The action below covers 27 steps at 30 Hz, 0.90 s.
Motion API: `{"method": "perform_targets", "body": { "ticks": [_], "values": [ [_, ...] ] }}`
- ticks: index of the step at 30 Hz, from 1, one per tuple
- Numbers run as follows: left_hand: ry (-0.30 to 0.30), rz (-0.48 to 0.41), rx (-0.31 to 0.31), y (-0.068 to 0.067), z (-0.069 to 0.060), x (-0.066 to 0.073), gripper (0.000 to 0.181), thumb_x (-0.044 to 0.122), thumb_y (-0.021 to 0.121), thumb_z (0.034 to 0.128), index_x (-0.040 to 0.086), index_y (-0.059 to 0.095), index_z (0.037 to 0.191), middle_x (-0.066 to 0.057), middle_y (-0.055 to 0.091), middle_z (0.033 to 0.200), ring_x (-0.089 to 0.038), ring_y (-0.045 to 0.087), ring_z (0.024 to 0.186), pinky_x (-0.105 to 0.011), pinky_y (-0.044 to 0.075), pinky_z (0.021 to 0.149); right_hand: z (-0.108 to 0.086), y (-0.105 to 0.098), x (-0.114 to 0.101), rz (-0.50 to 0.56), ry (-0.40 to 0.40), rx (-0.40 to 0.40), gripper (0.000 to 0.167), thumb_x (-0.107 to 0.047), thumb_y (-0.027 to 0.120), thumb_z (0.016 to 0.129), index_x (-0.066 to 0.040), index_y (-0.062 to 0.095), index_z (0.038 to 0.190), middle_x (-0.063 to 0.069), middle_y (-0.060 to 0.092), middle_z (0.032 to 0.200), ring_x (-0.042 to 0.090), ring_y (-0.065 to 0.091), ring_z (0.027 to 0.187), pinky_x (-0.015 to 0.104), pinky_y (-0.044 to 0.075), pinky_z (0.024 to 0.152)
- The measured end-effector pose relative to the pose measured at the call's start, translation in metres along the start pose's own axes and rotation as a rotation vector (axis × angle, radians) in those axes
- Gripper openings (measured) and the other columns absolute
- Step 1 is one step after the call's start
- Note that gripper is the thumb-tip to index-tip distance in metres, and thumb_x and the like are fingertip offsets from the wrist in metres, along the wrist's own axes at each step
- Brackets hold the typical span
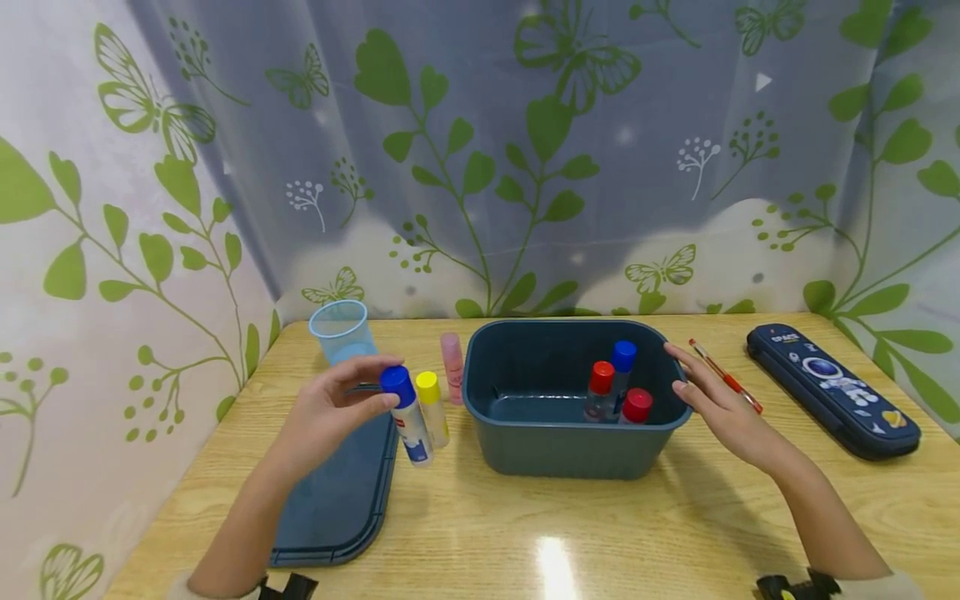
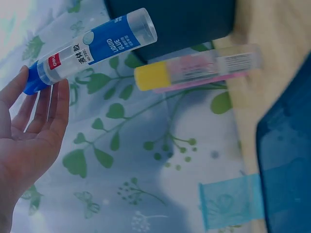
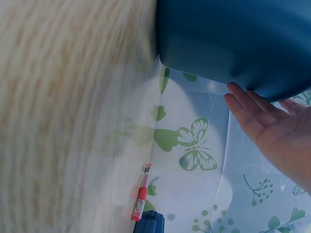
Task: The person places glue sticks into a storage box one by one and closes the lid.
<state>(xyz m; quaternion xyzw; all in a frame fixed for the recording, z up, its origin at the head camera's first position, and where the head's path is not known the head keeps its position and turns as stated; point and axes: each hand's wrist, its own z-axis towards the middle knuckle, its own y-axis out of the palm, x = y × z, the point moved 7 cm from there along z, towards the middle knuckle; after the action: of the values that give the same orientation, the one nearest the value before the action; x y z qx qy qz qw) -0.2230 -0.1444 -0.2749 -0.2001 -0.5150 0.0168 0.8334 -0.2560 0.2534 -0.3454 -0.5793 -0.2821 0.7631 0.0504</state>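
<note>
My left hand (image 1: 330, 408) pinches the blue cap of a liquid glue bottle (image 1: 412, 432) between thumb and fingers; its printed label faces the left wrist view. Close beside it stands a yellow-capped glue bottle (image 1: 435, 417), and behind that a pink tube (image 1: 452, 367). To the right is a dark blue-green bin (image 1: 570, 450). Inside, at its right end, are two red-capped bottles (image 1: 600, 379) and a blue-capped bottle (image 1: 623, 358). My right hand (image 1: 723, 408) touches the bin's right rim, its fingers extended along the outer wall in the right wrist view.
A dark flat lid (image 1: 337, 492) lies at the left, with a clear blue cup (image 1: 341, 329) at its far end. Right of the bin are a red pen (image 1: 726, 377) and a dark pencil case (image 1: 832, 392) with a space print. A patterned curtain (image 1: 480, 167) hangs behind the table.
</note>
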Motion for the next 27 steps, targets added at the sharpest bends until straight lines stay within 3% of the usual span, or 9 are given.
{"method": "perform_targets", "body": {
  "ticks": [6, 13, 20, 27],
  "values": [
    [0.058, -0.015, 0.001, 0.000, 0.019, 0.019, 0.034, 0.000, 0.063, 0.0857, -0.006, 0.056, 0.119, -0.009, 0.060, 0.107, -0.020, 0.056, 0.097, -0.030, 0.050, 0.080, 0.000, 0.000, -0.001, 0.003, -0.001, -0.003, 0.055, -0.018, 0.036, 0.101, -0.005, 0.009, 0.147, 0.024, 0.003, 0.148, 0.051, 0.007, 0.129, 0.067, 0.019, 0.093],
    [0.090, -0.013, 0.056, -0.004, 0.041, 0.038, 0.034, 0.003, 0.063, 0.0867, -0.003, 0.057, 0.119, -0.004, 0.060, 0.107, -0.020, 0.055, 0.097, -0.029, 0.050, 0.079, -0.001, 0.000, 0.000, 0.004, -0.008, -0.004, 0.055, -0.017, 0.036, 0.101, -0.006, 0.009, 0.148, 0.023, 0.004, 0.148, 0.050, 0.008, 0.129, 0.067, 0.018, 0.093],
    [0.082, 0.027, 0.104, -0.003, 0.065, 0.048, 0.035, 0.014, 0.064, 0.0877, 0.005, 0.058, 0.121, -0.005, 0.060, 0.110, -0.019, 0.055, 0.099, -0.032, 0.047, 0.085, -0.001, -0.001, 0.001, 0.009, -0.010, -0.004, 0.055, -0.017, 0.036, 0.101, -0.006, 0.009, 0.148, 0.022, 0.004, 0.149, 0.050, 0.008, 0.129, 0.067, 0.018, 0.093],
    [0.138, -0.004, 0.099, 0.009, 0.089, 0.056, 0.034, 0.011, 0.064, 0.0877, 0.005, 0.058, 0.121, -0.007, 0.060, 0.109, -0.019, 0.056, 0.098, -0.033, 0.048, 0.084, 0.000, 0.000, 0.001, 0.008, -0.018, -0.002, 0.054, -0.016, 0.036, 0.101, -0.006, 0.009, 0.148, 0.022, 0.004, 0.149, 0.049, 0.009, 0.129, 0.066, 0.019, 0.093]
  ]
}}
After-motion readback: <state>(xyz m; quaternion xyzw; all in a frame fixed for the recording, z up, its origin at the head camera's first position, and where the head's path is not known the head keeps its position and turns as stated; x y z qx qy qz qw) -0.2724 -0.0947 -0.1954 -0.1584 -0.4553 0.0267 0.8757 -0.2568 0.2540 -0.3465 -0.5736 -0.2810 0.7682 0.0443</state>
